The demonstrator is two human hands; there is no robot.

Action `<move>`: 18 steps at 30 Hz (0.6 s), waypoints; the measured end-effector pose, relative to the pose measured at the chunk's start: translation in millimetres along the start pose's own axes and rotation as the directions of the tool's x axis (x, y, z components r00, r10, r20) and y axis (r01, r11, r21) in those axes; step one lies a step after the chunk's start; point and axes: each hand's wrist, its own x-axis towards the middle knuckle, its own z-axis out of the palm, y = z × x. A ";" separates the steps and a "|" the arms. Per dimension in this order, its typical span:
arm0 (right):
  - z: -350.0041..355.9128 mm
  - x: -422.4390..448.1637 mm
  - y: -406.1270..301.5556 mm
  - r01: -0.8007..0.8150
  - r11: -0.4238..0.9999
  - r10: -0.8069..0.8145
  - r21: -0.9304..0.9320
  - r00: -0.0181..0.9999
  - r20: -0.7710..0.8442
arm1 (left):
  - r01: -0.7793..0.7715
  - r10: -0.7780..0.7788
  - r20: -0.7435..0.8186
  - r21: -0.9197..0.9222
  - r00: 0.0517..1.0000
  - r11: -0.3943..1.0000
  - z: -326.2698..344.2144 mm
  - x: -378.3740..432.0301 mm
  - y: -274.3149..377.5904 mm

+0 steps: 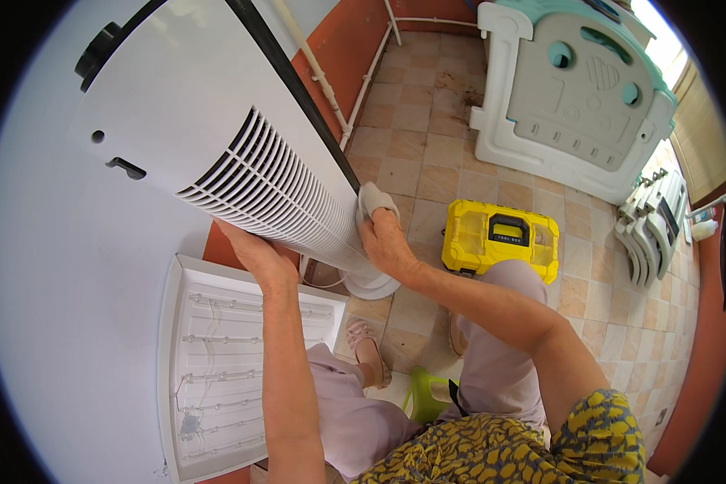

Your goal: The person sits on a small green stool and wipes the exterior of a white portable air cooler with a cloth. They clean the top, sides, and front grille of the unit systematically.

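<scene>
A tall white tower fan (175, 78) with a slatted grille (278, 193) and a round base (372, 285) stands in front of me. My left hand (257, 251) supports the fan's near side beside the grille, its fingers partly hidden behind the housing. A light-coloured cloth (375, 198) is in my right hand (387, 242), pressed to the fan's other side, low down by the black edge strip.
A yellow toolbox (469, 236) lies on the tiled floor. An open light panel with LED strips (172, 339) leans by the wall at left. Grey and white plastic play-fence panels (496, 133) stand beyond, with folded grey plastic parts (659, 236) at right. A green stool (423, 393) is beneath me.
</scene>
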 end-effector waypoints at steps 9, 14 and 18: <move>-16.3 12.5 -4.1 0.095 0.959 -0.090 0.266 0.995 -0.030 | -0.019 0.017 0.112 0.016 0.994 1.000 -3.3 0.3 -1.7; -28.0 11.8 -51.4 0.365 0.876 -0.332 0.316 0.931 -0.153 | -0.021 0.018 0.104 0.024 0.994 0.999 -2.3 -0.4 -2.4; -17.0 10.1 -37.7 0.276 0.925 -0.236 0.262 0.956 -0.175 | -0.046 0.045 0.094 0.013 0.995 0.999 -2.9 -2.4 -1.2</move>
